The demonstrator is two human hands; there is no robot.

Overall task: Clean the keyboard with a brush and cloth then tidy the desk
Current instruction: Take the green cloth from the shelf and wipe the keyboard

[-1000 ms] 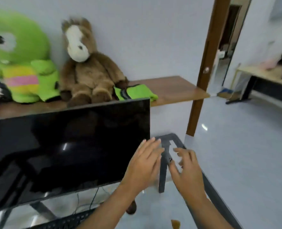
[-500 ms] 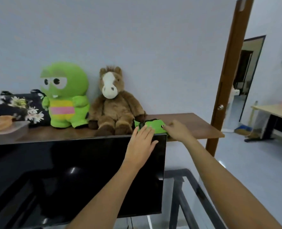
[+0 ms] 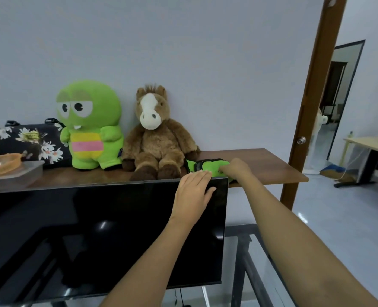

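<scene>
A bright green cloth with a black band (image 3: 208, 166) lies on the wooden shelf (image 3: 267, 167) behind the monitor, beside the brown plush horse. My right hand (image 3: 235, 168) reaches over the monitor's top right corner and grips the cloth's right end with curled fingers. With straight fingers, my left hand (image 3: 193, 191) lies flat against the upper right part of the black monitor screen (image 3: 94, 229), its fingertips at the top edge. No keyboard or brush is visible.
A green plush figure (image 3: 88, 127) and a brown plush horse (image 3: 159, 138) sit on the shelf, with a floral black bag (image 3: 28, 142) and an orange dish on a clear box (image 3: 6, 167) at the left. A wooden door frame (image 3: 312, 96) stands right; a glass desk edge (image 3: 245, 258) lies below.
The view rose from the glass desk to the shelf. My right hand reached over the monitor and closed on the green cloth; my left hand came to rest on the screen's top right.
</scene>
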